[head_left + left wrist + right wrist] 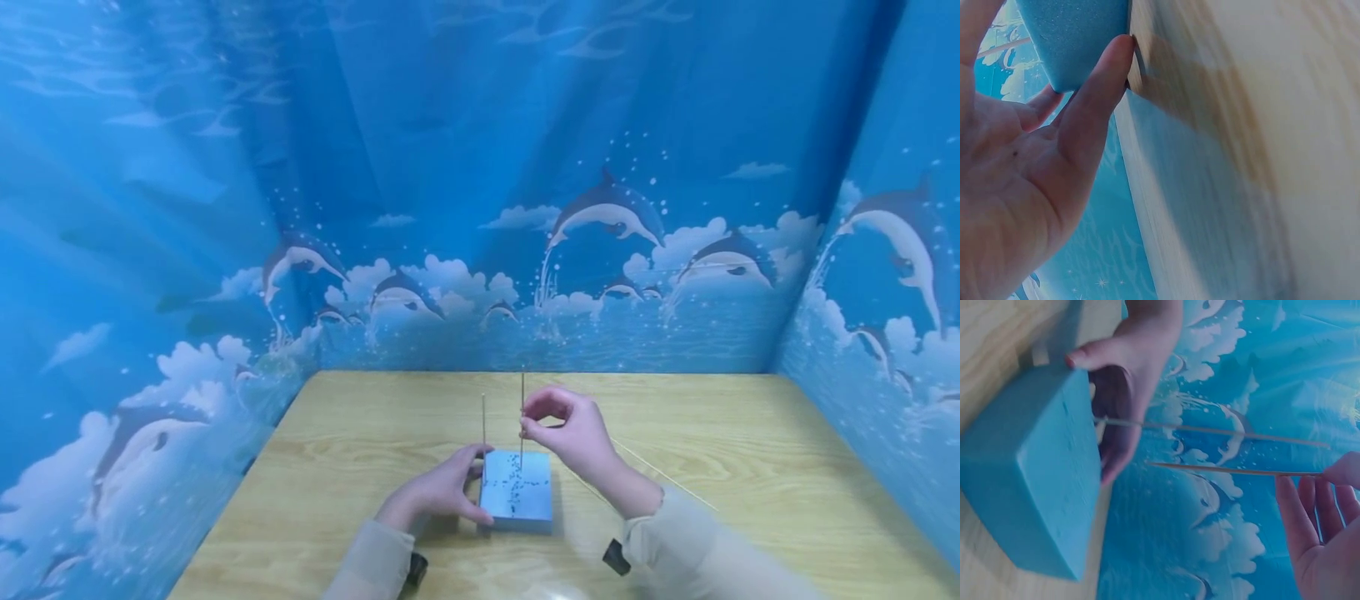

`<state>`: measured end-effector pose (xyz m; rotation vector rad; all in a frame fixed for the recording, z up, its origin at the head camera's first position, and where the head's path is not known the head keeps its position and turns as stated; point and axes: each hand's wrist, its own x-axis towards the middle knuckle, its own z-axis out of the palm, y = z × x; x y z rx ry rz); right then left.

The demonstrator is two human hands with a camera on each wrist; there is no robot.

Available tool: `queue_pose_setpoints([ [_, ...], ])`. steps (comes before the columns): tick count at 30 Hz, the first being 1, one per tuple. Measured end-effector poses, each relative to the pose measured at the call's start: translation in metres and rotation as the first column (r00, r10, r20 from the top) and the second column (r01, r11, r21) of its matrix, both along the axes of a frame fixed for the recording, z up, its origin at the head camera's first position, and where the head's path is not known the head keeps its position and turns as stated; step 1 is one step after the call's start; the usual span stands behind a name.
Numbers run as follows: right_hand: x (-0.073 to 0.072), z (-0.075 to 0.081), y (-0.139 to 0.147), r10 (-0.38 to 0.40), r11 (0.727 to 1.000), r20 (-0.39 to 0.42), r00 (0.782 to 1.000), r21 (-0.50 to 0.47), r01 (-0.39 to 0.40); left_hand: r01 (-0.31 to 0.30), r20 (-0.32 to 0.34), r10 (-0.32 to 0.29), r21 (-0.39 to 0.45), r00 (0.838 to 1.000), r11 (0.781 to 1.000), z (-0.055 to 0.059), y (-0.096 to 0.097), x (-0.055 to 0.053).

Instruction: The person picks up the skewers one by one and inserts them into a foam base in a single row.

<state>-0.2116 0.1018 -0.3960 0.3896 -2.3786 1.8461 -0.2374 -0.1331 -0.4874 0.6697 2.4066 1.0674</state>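
A light blue foam block, its top pitted with many small dark holes, sits on the table. My left hand grips its left side, thumb at the near corner and fingers toward the far corner; the left wrist view shows the thumb along the block's side. Upright near the block's left edge stands one thin wooden skewer. My right hand pinches a second skewer between thumb and fingertips, pointing down over the block. In the right wrist view its pointed tip is apart from the block's top.
Two more thin skewers lie on the wooden table, partly behind the right forearm; one skewer extends to the right. A blue curtain printed with dolphins encloses the table at the back and both sides.
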Motion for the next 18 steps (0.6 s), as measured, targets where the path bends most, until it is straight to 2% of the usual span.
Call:
queue_pose_setpoints([
  [3,0.0,-0.006,-0.009,0.004,1.0,-0.001,1.0,-0.011,-0.004,0.016,-0.004,-0.016,0.017,1.0,1.0,0.0,0.002,-0.002],
  [9,0.0,-0.02,-0.024,-0.011,1.0,0.007,1.0,-0.009,0.011,0.037,0.015,-0.038,0.044,0.999,0.998,-0.003,0.0,0.001],
  [18,-0.004,-0.025,-0.035,-0.024,0.999,-0.018,1.0,-0.031,0.023,0.023,0.006,-0.023,0.077,1.0,0.997,0.0,-0.001,0.0],
])
